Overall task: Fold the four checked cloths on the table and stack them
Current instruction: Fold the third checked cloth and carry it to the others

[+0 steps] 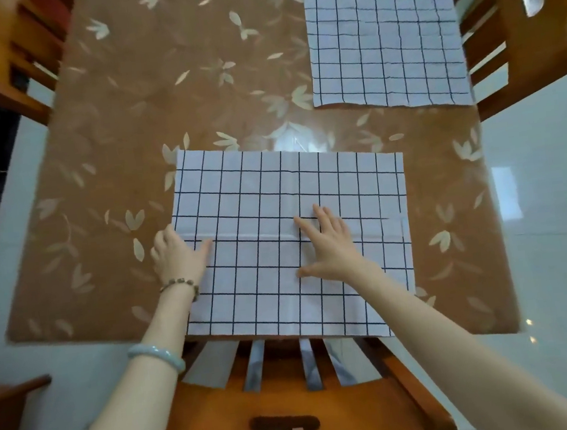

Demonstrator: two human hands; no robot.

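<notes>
White checked cloth (pixel 272 194) lies lower centre on the worktop (pixel 123 127), right hand (pixel 328 245) pressing it with fingers spread. Left hand (pixel 177 255) touches its left edge; whether its fingers grip is unclear.

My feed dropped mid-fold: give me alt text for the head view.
The left hand rests at the left edge of a checked cloth spread at the table's near side; the right hand presses flat near its middle. A second cloth lies flat at the far right.
</notes>
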